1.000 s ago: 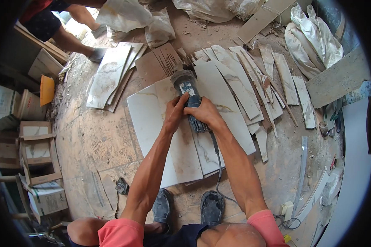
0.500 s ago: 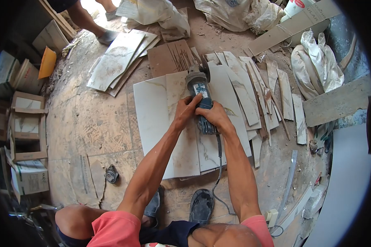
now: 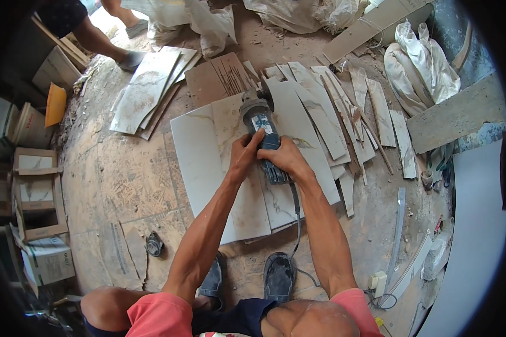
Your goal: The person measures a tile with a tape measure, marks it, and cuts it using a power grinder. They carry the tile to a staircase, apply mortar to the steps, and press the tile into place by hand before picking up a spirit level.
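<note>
Grinder [image 3: 264,126] sits at the centre of the frame, over the middle tiles, its round dark disc [image 3: 269,93] near their far edge. Dusty, scuffed floor [image 3: 132,180] spreads underneath, with its widest open room left of centre. The middle tiles [image 3: 208,180] are smooth, flat and pale with grey-brown veins; they overlap, and their lower edge lies near two dark, dusty shoes [image 3: 279,275]. Right of them, long thin tile strips [image 3: 381,112] crowd together at angles, leaving little room. Crumpled white sacks [image 3: 427,73] slump at upper right and along the top. At upper left, a leaning pile of cut tiles [image 3: 143,92] lies just beside another person's foot [image 3: 130,60]. A flat brown board [image 3: 208,78] lies between that pile and the strips. The left hand [image 3: 244,153] is closed on the left side of the grinder's ribbed body, the right hand [image 3: 287,154] on its right side; both hold it. A thin dark cord [image 3: 297,210] runs down from its near end toward the shoes.
</note>
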Demonstrator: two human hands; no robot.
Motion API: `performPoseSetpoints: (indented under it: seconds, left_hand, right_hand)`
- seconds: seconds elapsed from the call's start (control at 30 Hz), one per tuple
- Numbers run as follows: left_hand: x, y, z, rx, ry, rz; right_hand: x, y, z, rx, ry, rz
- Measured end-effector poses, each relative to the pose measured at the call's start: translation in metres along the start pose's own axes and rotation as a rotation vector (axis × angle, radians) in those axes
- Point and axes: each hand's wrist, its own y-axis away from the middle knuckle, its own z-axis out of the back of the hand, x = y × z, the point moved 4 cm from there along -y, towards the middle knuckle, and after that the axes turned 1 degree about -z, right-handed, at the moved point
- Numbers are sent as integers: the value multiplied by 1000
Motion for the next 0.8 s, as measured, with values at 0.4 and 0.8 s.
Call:
performPoseSetpoints:
  seconds: [0.4, 0.8]
  left_hand:
    - [5, 17, -6, 0, -3, 40]
    - [12, 29, -9, 7, -7, 47]
  right_hand:
    - [-21, 5, -3, 12, 7, 21]
    - [-28, 19, -4, -7, -20, 49]
